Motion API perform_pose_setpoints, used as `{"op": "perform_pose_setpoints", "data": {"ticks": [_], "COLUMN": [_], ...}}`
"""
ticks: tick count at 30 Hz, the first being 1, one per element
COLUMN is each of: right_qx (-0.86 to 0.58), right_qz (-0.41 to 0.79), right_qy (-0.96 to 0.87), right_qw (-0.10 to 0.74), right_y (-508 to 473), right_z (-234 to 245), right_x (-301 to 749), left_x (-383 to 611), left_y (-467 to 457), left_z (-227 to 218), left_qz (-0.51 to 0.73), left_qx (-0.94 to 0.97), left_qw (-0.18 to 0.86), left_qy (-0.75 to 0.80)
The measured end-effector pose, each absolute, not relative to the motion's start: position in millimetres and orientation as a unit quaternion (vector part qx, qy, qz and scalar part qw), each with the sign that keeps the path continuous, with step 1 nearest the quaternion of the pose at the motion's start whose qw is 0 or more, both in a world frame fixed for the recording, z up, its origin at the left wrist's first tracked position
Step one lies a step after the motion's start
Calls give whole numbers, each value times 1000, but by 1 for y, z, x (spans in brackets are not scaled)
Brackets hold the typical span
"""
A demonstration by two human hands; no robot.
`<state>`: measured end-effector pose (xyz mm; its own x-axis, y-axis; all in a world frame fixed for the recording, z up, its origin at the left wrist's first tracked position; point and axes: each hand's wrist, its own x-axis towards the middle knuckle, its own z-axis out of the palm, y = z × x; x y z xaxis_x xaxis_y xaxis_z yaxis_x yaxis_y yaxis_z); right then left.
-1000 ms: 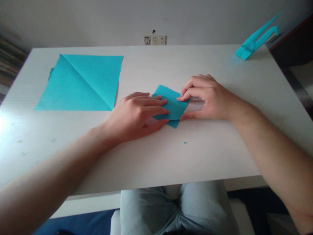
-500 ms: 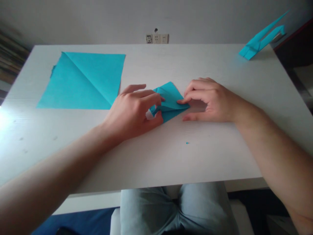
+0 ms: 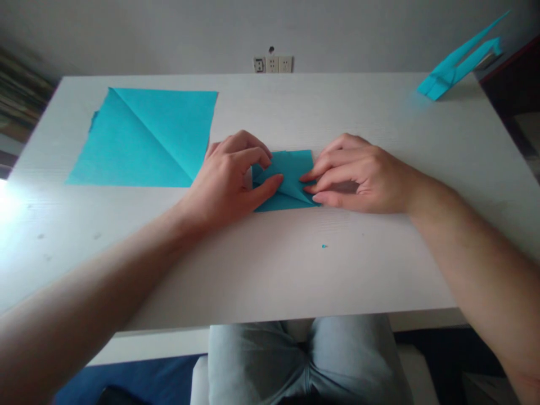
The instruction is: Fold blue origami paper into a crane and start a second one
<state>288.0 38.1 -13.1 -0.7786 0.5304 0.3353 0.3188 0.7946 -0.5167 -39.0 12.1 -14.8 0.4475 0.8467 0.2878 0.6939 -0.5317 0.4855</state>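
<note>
A small folded sheet of blue origami paper [image 3: 295, 163] lies on the white table between my two hands, its edges roughly square to me. A crease line runs across it toward the lower right corner, with a flap raised slightly. My left hand [image 3: 230, 174] grips its left side, thumb pressed on top and fingers curled at the upper left edge. At the right edge, my right hand [image 3: 358, 174] holds the paper with bent fingertips on its surface and the thumb at the lower right corner. The fingers cover parts of both side edges.
A larger blue sheet [image 3: 147, 135] with a diagonal crease lies at the back left of the table [image 3: 270, 275]. A folded blue paper crane-like figure [image 3: 447, 73] stands at the back right. A tiny blue scrap [image 3: 324, 246] sits nearer me. Wall sockets [image 3: 273, 64] are behind the table.
The folded paper has turned from a diamond position to squarely facing me. My left thumb has moved onto its top, and my right fingertips have come down against its right edge.
</note>
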Motion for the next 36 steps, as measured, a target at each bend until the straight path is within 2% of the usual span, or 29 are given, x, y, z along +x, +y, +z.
{"op": "perform_pose_setpoints", "data": {"ticks": [9, 15, 22, 36], "right_qx": [-227, -267, -211, -250], "right_qz": [231, 231, 191, 220], "right_qy": [-909, -909, -929, -920], "right_qw": [262, 220, 238, 207], "right_y": [36, 31, 33, 30], "right_z": [-20, -14, -20, -16], "right_x": [278, 274, 275, 272], "left_x": [-35, -38, -39, -30], "left_y": [12, 16, 15, 18], "left_z": [-12, -18, -18, -16], "left_qz": [187, 208, 222, 193], "left_qx": [802, 807, 813, 818], "left_qw": [138, 147, 144, 115], "left_qy": [550, 533, 518, 530]}}
